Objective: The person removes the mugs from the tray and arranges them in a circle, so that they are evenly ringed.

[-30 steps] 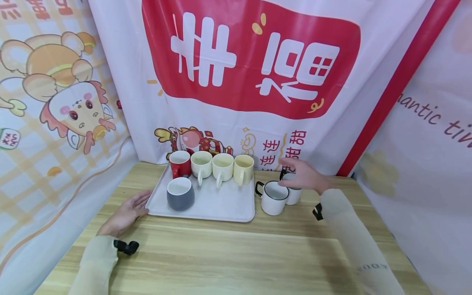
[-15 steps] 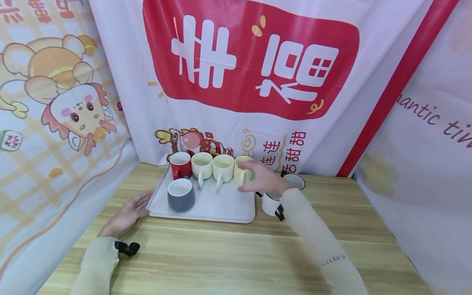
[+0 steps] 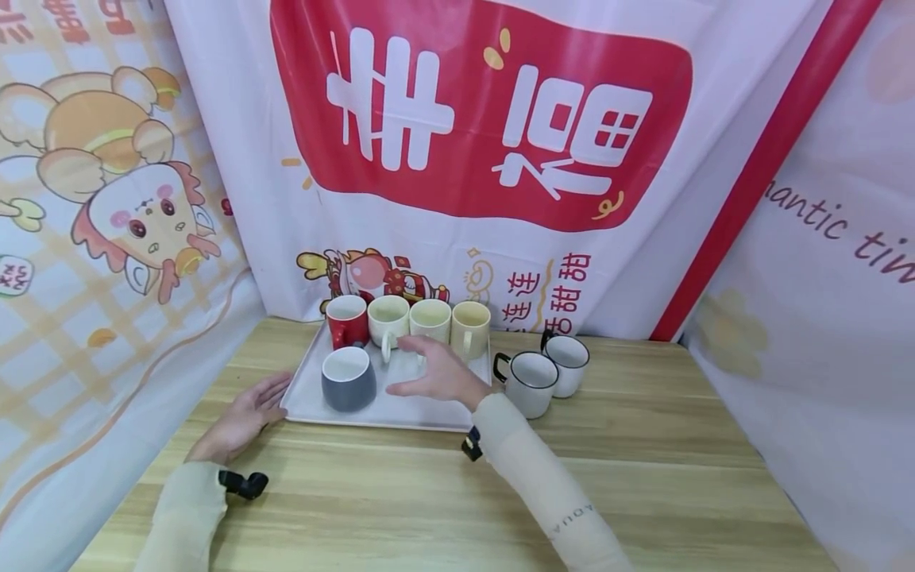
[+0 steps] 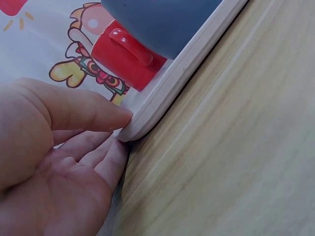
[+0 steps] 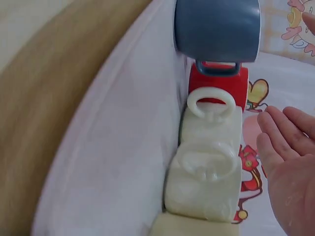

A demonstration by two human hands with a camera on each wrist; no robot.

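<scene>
My right hand [image 3: 442,373] is over the white tray [image 3: 400,415], fingers and thumb spread, holding nothing. It points toward a grey cup [image 3: 349,381] at the tray's front left. In the right wrist view, the grey cup [image 5: 217,29] shows a handle on its far side. My left hand [image 3: 243,417] lies along the tray's left edge with straight fingers; its thumb [image 4: 106,114] touches the front corner. Along the tray's back stand a red mug [image 3: 348,322], two cream mugs [image 3: 388,318] and a pale yellow mug [image 3: 470,327], partly behind my right hand.
Right of the tray, two white enamel mugs [image 3: 530,389] with black rims and handles stand on the wooden table [image 3: 643,461]. A printed cloth [image 3: 615,270] hangs close behind the tray, with more printed cloth on both sides.
My right hand has moved left from above the white enamel mugs, past the pale yellow mug, to beside the grey cup. My left hand has stayed at the tray's edge.
</scene>
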